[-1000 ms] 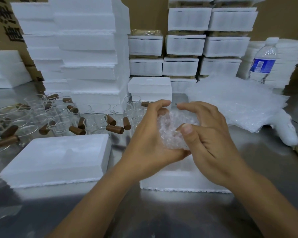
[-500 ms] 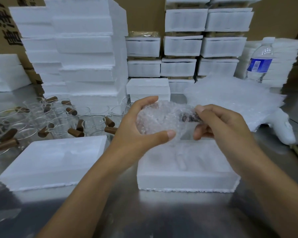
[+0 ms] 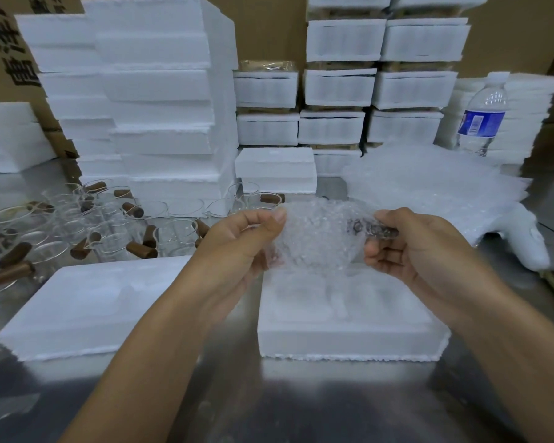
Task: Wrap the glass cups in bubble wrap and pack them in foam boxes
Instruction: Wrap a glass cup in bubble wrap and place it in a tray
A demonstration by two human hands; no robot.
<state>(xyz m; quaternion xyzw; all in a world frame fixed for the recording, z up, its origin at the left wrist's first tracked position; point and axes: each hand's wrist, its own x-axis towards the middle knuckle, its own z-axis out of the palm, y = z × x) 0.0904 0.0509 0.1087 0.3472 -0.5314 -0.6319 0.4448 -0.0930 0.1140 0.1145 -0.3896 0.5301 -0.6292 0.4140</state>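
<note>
- The brown-handled glass cups (image 3: 77, 225) crowd the far left of the metal table (image 3: 269, 404). The outermost are cut off by the frame edge, and the clear walls overlap too much to count them.
- A foam slab (image 3: 87, 302) lies just in front of them. Its top shows only faint recesses, so I cannot tell whether it is a lid or a base.
- Behind stands a tall stack of foam boxes (image 3: 154, 91), its top cut off.
- The left hand (image 3: 237, 247) is raised over the table. Its thumb and forefinger pinch the left edge of the wrapped bundle, and its other fingers curl behind the wrap, partly hidden.
- The bubble-wrapped cup (image 3: 317, 241) hangs in the air between both hands, above the far part of the open foam box (image 3: 349, 327). The glass barely reads through the bubbles; only the dark handle (image 3: 365, 228) shows, at the right end.
- The box's compartments are washed out, and the bundle hides its far edge.
- The right hand (image 3: 419, 251) grips the handle end through the wrap, thumb on top and fingers curled beneath.
- A pile of bubble wrap sheets (image 3: 429, 183) lies beyond the right hand. A water bottle (image 3: 482, 116) stands behind it, its base hidden by the pile.
</note>
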